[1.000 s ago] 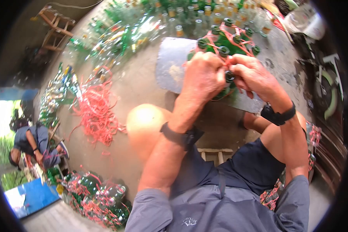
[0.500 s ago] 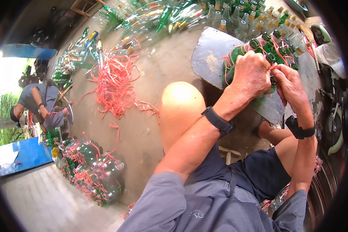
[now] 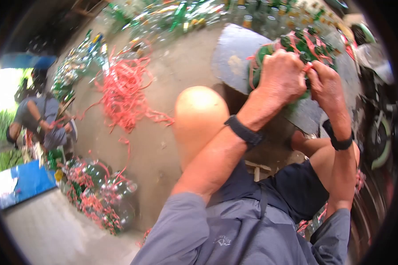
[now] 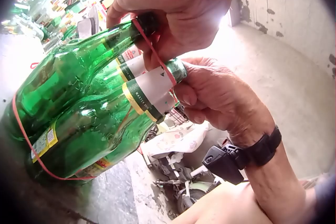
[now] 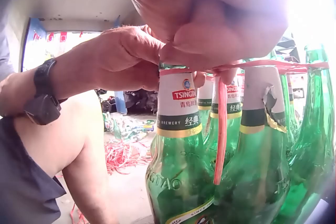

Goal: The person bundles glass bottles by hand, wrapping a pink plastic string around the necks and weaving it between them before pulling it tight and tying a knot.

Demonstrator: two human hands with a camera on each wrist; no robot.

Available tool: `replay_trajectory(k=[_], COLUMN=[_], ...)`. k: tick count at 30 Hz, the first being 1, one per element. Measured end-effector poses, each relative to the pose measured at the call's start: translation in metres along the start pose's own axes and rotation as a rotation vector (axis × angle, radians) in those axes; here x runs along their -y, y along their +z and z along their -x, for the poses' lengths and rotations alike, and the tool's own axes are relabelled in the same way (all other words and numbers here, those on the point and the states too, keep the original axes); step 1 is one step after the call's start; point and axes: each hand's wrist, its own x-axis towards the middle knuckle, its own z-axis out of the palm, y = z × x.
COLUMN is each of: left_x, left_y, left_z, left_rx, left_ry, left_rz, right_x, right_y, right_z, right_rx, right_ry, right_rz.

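Note:
A bundle of green bottles [image 3: 315, 47] [image 4: 68, 129] [image 5: 176, 182] stands on a grey board [image 3: 236, 55], with pink strap [image 4: 150, 49] [image 5: 220, 134] round the necks and, lower down, a band round the bodies. At the near necks my left hand [image 3: 282, 80] [image 4: 181, 3] [image 5: 123, 53] pinches the strap with curled fingers. Close beside it, my right hand [image 3: 329, 88] [image 4: 223, 95] [image 5: 210, 16] pinches the strap between thumb and fingers. One flat end hangs down between two bottles in the right wrist view. Fingers hide the crossing of the strap.
Loose pink strap [image 3: 126, 90] lies heaped on the floor, left of my knee. Many bottles [image 3: 269, 20] stand beyond the board. Strapped bottles [image 3: 97, 190] lie at lower left, near another seated person [image 3: 42, 119]. A bicycle [image 3: 379, 137] is at right.
The head view has swung, so the bundle and both hands appear farther right than a second ago. Both hands stay at the bottle necks; the right fingers look more curled than half a second ago.

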Motion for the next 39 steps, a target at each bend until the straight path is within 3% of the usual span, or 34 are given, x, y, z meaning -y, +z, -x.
replay_trajectory(k=[5,11,15,21,24,25,27,31,33,36,39], left_x=[0.005,0.010,0.010,0.005,0.000,-0.001,0.000,0.000,-0.001,0.000,0.003], left_y=[-0.008,-0.011,-0.013,-0.019,-0.025,-0.027,-0.029,-0.031,-0.032,-0.033,-0.032], left_z=[0.002,-0.003,0.000,0.001,0.002,0.003,0.003,0.007,0.008,0.010,0.008], left_rx=[0.068,0.102,0.068,0.075,0.067,0.067,0.063,0.043,0.038,0.033,0.039], left_ry=[0.042,0.077,0.084,0.106,0.133,0.125,0.150,0.170,0.175,0.156,0.146], left_rz=[0.075,0.207,0.239,0.222,0.207,0.213,0.183,0.150,0.153,0.172,0.182], right_x=[-0.005,0.007,0.008,0.012,0.015,0.018,0.025,0.031,0.032,0.038,0.030], right_y=[0.003,-0.008,-0.014,-0.033,-0.044,-0.044,-0.043,-0.037,-0.035,-0.042,-0.048], right_z=[0.001,-0.001,0.001,0.002,0.004,0.007,0.012,0.017,0.018,0.017,0.010], right_rx=[-0.166,-0.206,-0.318,-0.134,0.181,0.177,0.384,0.570,0.503,0.478,0.484], right_ry=[-0.187,-0.176,-0.276,-0.162,-0.043,-0.042,0.012,0.068,-0.023,0.317,0.314], right_rz=[0.136,0.078,0.207,-0.103,-0.353,-0.352,-0.473,-0.659,-0.600,-0.888,-1.044])
